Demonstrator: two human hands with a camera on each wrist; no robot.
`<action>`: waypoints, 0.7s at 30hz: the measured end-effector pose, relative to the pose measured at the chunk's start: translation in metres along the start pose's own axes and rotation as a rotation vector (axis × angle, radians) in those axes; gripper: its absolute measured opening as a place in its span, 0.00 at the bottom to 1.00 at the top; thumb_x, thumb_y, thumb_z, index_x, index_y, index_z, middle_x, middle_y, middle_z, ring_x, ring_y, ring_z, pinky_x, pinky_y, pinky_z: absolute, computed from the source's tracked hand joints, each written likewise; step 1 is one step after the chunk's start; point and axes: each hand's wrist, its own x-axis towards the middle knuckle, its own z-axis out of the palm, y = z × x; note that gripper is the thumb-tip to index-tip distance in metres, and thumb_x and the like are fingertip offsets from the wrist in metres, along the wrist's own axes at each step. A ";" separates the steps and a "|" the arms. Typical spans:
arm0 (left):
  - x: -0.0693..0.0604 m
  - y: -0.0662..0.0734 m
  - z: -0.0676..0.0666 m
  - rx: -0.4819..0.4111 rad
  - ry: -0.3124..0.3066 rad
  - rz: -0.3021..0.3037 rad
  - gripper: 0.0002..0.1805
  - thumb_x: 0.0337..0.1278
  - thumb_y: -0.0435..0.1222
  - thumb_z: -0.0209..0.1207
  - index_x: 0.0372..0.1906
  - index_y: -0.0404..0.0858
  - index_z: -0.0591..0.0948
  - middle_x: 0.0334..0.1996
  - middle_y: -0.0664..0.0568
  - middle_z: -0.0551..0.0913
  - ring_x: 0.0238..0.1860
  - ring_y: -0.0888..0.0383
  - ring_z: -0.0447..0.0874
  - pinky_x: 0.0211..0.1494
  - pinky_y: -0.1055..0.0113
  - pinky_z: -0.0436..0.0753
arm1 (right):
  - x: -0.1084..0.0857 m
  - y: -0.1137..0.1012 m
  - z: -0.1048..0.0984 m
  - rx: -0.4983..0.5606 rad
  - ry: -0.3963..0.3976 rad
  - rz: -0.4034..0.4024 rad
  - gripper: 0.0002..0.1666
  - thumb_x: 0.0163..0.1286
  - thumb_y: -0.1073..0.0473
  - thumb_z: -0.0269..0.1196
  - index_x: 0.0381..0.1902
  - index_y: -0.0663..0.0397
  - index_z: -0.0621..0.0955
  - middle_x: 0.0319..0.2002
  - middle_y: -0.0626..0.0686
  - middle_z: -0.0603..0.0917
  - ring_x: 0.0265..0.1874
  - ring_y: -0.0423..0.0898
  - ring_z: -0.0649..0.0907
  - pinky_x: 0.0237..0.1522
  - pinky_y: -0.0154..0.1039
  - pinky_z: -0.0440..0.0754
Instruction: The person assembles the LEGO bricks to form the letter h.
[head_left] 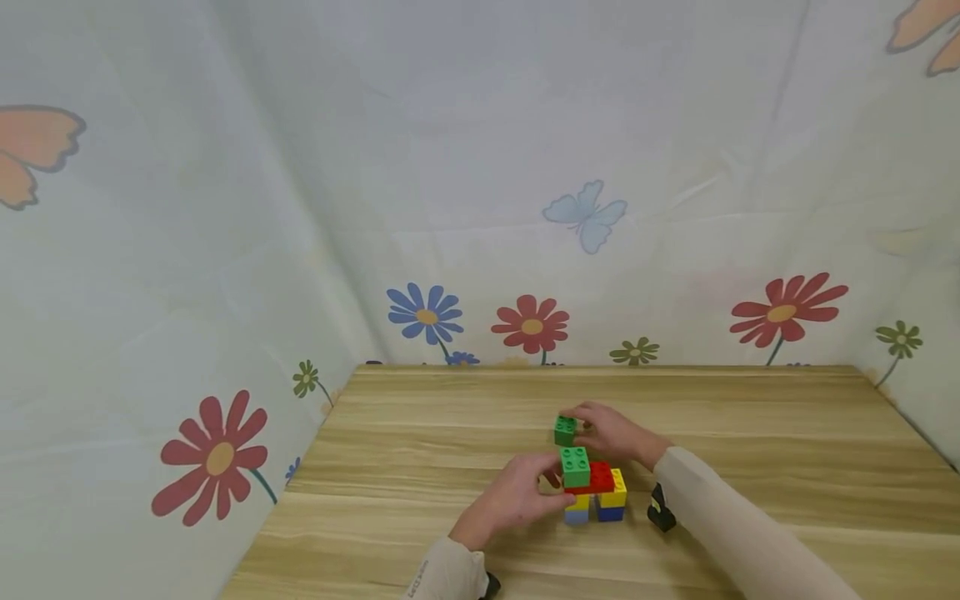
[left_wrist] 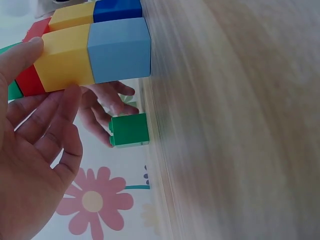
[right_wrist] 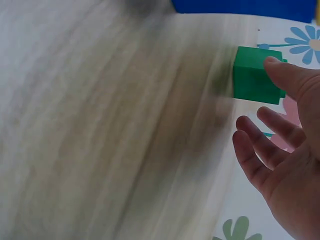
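My left hand [head_left: 517, 497] holds a small toy-brick structure from its left side, with the thumb on the near face and the fingers behind. On top is a light green brick [head_left: 576, 468], over a red brick [head_left: 603, 477] that bridges two columns. One column is yellow over light blue [left_wrist: 120, 50]; the other is a yellow brick [head_left: 618, 493] over a dark blue brick [head_left: 611, 514]. Behind the structure, my right hand [head_left: 611, 433] pinches a separate dark green brick [right_wrist: 255, 75] at the tabletop. The thumb lies across this brick; its other fingers are spread below in the right wrist view.
The wood-grain table [head_left: 420, 433] reaches back to a white curtain [head_left: 465, 150] printed with flowers and butterflies. A small black device [head_left: 662, 510] sits beside the right sleeve, just right of the structure.
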 end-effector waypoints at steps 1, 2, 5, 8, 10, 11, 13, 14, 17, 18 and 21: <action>0.000 0.000 0.000 0.000 -0.002 0.000 0.12 0.57 0.45 0.64 0.46 0.53 0.79 0.36 0.70 0.79 0.38 0.67 0.77 0.41 0.71 0.78 | 0.000 0.001 0.001 -0.001 0.000 0.010 0.26 0.66 0.63 0.63 0.61 0.60 0.73 0.52 0.59 0.76 0.43 0.55 0.79 0.47 0.50 0.78; 0.000 0.000 0.001 0.000 -0.003 -0.001 0.12 0.57 0.45 0.64 0.46 0.53 0.79 0.36 0.70 0.79 0.38 0.67 0.77 0.41 0.71 0.78 | 0.000 0.002 0.002 0.000 0.001 0.020 0.26 0.66 0.62 0.63 0.61 0.59 0.73 0.52 0.58 0.76 0.44 0.54 0.79 0.47 0.50 0.78; 0.000 -0.001 0.001 0.000 0.000 -0.004 0.12 0.57 0.45 0.64 0.45 0.53 0.79 0.36 0.70 0.79 0.37 0.69 0.76 0.41 0.72 0.77 | 0.001 0.004 0.004 0.017 0.007 0.043 0.23 0.65 0.62 0.64 0.58 0.56 0.75 0.50 0.54 0.78 0.43 0.51 0.80 0.47 0.48 0.79; 0.001 0.000 0.001 0.002 0.001 -0.009 0.12 0.57 0.45 0.64 0.45 0.53 0.79 0.35 0.69 0.79 0.37 0.69 0.76 0.40 0.72 0.77 | 0.001 0.004 0.005 0.042 0.011 0.068 0.19 0.65 0.63 0.63 0.54 0.54 0.76 0.47 0.50 0.80 0.42 0.48 0.80 0.46 0.46 0.79; 0.001 0.000 0.001 0.006 0.002 -0.013 0.12 0.57 0.46 0.64 0.45 0.53 0.79 0.35 0.69 0.79 0.37 0.69 0.76 0.40 0.72 0.77 | 0.000 0.005 0.005 0.049 0.010 0.074 0.17 0.66 0.63 0.63 0.53 0.54 0.76 0.45 0.48 0.80 0.41 0.46 0.80 0.45 0.44 0.80; 0.001 0.000 0.000 0.004 0.001 -0.014 0.12 0.57 0.45 0.64 0.45 0.52 0.79 0.35 0.69 0.79 0.37 0.68 0.76 0.40 0.72 0.77 | -0.001 0.005 0.005 0.051 0.012 0.075 0.16 0.66 0.64 0.62 0.52 0.54 0.76 0.44 0.48 0.80 0.41 0.45 0.80 0.44 0.44 0.80; 0.000 0.000 0.000 0.005 0.002 -0.018 0.11 0.57 0.45 0.64 0.44 0.52 0.79 0.35 0.68 0.78 0.37 0.67 0.77 0.39 0.73 0.77 | -0.005 0.006 0.003 0.053 0.017 0.072 0.16 0.66 0.64 0.62 0.52 0.54 0.77 0.43 0.47 0.80 0.40 0.45 0.80 0.44 0.44 0.80; 0.000 0.000 0.000 0.004 0.002 -0.020 0.11 0.57 0.45 0.64 0.44 0.52 0.79 0.35 0.68 0.78 0.37 0.67 0.77 0.39 0.73 0.77 | -0.007 0.005 0.002 0.054 0.021 0.068 0.16 0.66 0.64 0.61 0.52 0.54 0.77 0.43 0.48 0.80 0.40 0.46 0.80 0.43 0.44 0.80; 0.000 0.000 -0.001 -0.001 0.000 -0.031 0.11 0.57 0.45 0.64 0.44 0.52 0.79 0.35 0.68 0.78 0.37 0.68 0.76 0.40 0.73 0.77 | -0.015 0.005 -0.003 0.051 0.034 0.075 0.17 0.66 0.63 0.61 0.53 0.53 0.77 0.44 0.47 0.80 0.40 0.45 0.79 0.43 0.42 0.80; 0.000 0.000 0.000 -0.002 -0.001 -0.036 0.12 0.57 0.46 0.64 0.45 0.52 0.79 0.35 0.68 0.78 0.37 0.68 0.76 0.40 0.73 0.77 | -0.018 0.004 -0.006 0.050 0.040 0.076 0.17 0.66 0.62 0.61 0.53 0.53 0.77 0.44 0.47 0.80 0.40 0.45 0.79 0.43 0.42 0.80; 0.001 -0.001 0.001 -0.006 -0.003 -0.049 0.12 0.57 0.47 0.63 0.46 0.53 0.79 0.35 0.69 0.79 0.37 0.69 0.75 0.40 0.73 0.76 | -0.026 0.001 -0.014 0.039 0.060 0.059 0.17 0.66 0.61 0.62 0.54 0.52 0.77 0.45 0.46 0.80 0.40 0.44 0.79 0.42 0.40 0.79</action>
